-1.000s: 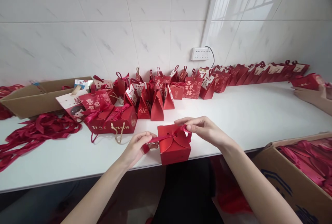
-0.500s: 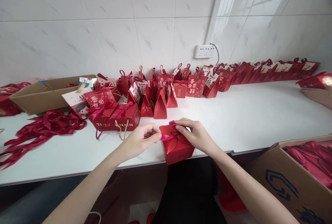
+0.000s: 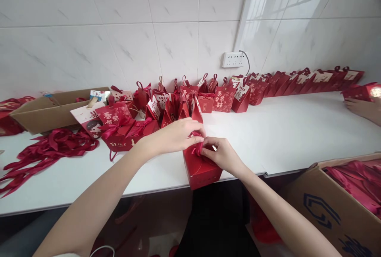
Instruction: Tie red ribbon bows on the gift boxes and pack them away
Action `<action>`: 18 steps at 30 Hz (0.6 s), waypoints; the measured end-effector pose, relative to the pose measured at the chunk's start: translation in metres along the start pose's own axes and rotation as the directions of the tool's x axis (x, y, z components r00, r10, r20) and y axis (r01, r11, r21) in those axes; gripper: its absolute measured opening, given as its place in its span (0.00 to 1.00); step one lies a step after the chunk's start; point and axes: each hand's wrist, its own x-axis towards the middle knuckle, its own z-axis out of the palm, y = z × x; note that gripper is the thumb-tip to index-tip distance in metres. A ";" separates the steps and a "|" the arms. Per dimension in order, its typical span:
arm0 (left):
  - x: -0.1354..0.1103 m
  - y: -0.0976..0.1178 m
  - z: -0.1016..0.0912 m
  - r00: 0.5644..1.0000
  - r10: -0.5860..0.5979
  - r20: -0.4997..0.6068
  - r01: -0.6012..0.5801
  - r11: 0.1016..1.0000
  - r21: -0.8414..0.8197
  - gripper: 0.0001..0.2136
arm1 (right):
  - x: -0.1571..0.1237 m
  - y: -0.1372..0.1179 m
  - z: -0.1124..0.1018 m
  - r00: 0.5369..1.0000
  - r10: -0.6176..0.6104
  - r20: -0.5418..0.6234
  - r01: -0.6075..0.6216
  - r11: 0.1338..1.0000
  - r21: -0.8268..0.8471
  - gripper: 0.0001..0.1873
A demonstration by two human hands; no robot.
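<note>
Over the red box [image 3: 205,175], pinching the ribbon [image 3: 198,148] with both left grip [image 3: 178,135] and right grip [image 3: 222,153], set just beside each other. With left grip, no longer drawing ribbon out to the left as half a second ago; now brought in above the box top to meet right grip. Apparently working the knot or loop itself, rather than stretching a tail. Keeping the box directly beneath both grips, at the near edge of the desk [image 3: 285,130].

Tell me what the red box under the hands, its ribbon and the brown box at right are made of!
Red box: probably thin card, slightly shiny, with crisp folds. Ribbon: perhaps satin cloth, glossy and bending softly. Brown box: likely cardboard, dull, with stiff walls.
</note>
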 end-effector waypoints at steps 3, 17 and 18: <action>0.006 -0.013 0.012 0.994 -0.079 -0.072 0.063 0.977 -0.203 0.05 | -0.001 0.001 -0.002 1.000 0.009 0.004 -0.009 0.999 0.038 0.06; -0.022 -0.033 0.062 0.961 -0.193 -0.198 0.122 0.938 -0.323 0.07 | -0.004 0.007 0.005 0.989 0.065 -0.136 -0.042 0.985 0.168 0.08; -0.023 -0.032 0.063 0.962 -0.183 -0.205 0.112 0.943 -0.313 0.07 | -0.004 0.007 0.005 0.987 0.062 -0.150 -0.038 0.986 0.161 0.07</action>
